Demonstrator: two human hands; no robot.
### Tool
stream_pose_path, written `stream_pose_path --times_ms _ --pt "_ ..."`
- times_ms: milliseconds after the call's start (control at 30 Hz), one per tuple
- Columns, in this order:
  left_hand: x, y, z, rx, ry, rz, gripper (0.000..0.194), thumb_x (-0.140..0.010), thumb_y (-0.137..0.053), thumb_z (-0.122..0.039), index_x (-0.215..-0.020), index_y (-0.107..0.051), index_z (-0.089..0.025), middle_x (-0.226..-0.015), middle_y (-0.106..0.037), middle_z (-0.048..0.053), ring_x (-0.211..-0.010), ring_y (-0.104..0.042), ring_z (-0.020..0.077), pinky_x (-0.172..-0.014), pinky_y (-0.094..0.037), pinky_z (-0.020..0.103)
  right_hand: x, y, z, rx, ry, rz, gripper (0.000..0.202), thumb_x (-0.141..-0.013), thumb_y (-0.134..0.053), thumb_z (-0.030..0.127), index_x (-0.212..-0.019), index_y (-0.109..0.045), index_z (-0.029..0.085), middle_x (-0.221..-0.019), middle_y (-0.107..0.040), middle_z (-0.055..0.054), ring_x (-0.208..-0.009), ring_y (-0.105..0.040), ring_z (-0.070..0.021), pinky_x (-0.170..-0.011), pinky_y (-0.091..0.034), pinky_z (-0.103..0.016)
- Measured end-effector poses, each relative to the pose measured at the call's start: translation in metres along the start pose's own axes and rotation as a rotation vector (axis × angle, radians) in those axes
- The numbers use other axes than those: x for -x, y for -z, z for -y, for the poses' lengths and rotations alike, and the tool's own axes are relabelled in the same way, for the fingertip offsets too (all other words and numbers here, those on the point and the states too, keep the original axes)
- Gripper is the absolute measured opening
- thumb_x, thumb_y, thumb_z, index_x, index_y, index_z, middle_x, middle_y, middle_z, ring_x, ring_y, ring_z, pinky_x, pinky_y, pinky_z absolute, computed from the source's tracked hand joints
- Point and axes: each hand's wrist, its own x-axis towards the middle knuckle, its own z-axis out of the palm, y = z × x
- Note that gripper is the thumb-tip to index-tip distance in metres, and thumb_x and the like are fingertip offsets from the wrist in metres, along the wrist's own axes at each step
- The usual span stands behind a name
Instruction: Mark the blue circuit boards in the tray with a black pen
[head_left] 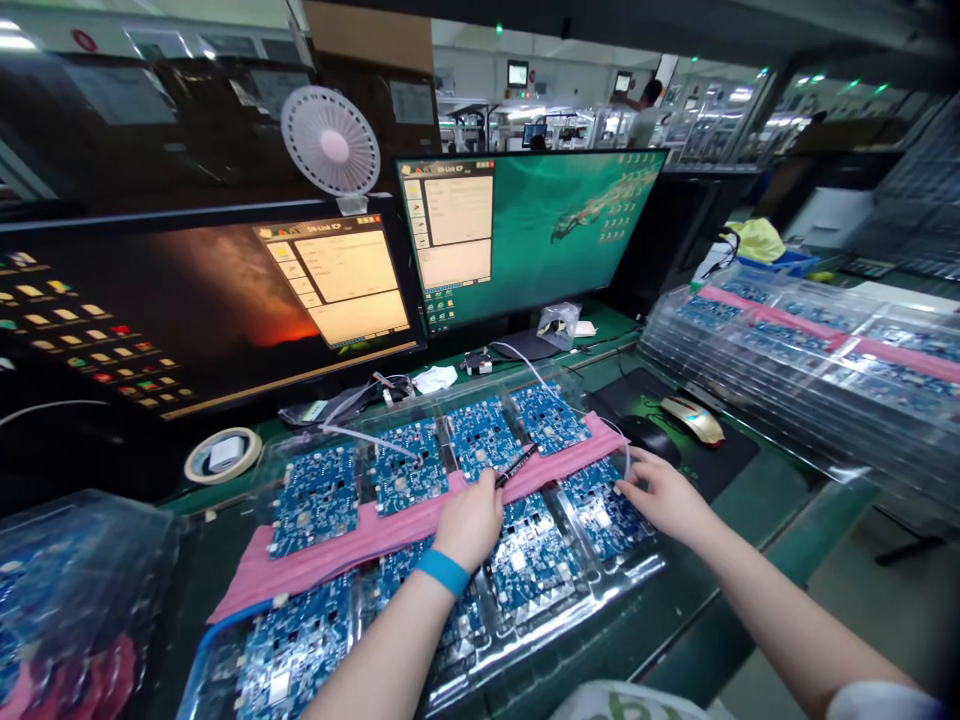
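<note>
Head view: a clear plastic tray (637,575) of blue circuit boards (315,498) lies on the green tabletop (757,500), directly in front of two monitors (517,235). A pink foam strip (390,530) runs across the tray between its two rows of boards. The left hand (471,520) is closed around a dark pen-like tool (516,466), its tip angled up over the strip — a blue wristband (444,571) sits on that wrist. The right hand (660,492) rests at the tray's right end, fingers loosely spread and touching the edge of the outermost board (604,505), beside a thin white cable (555,395). Just beyond lie a black mouse (651,437) and a gold mouse (694,420) on a dark pad. A roll of tape (223,455) sits at the left — further stacked trays (810,350) fill the right side.
</note>
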Motion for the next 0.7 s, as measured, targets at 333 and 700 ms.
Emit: stream_pose_path --times_ms 333,700 --pt "0.000 -0.001 0.001 0.003 -0.003 0.001 0.021 -0.087 -0.028 -0.029 -0.101 -0.041 -0.018 -0.084 -0.062 0.008 -0.074 -0.059 0.0224 -0.059 -0.040 0.029 0.002 0.002 0.006 0.103 0.023 0.008 0.025 -0.076 -0.042 0.032 -0.056 -0.051 0.019 -0.117 -0.044 -0.008 -0.107 -0.041 -0.0204 -0.087 -0.036 -0.032" --pt "0.001 -0.001 0.000 0.032 -0.001 0.006 0.021 -0.087 -0.030 -0.029 -0.100 -0.042 -0.017 -0.085 -0.061 0.008 -0.076 -0.058 0.0226 -0.062 -0.041 0.029 0.007 -0.001 0.016 0.261 0.022 0.076 0.014 -0.070 -0.054 0.019 -0.056 -0.053 0.018 -0.109 -0.053 -0.002 -0.111 -0.036 -0.0268 -0.093 -0.031 -0.040"
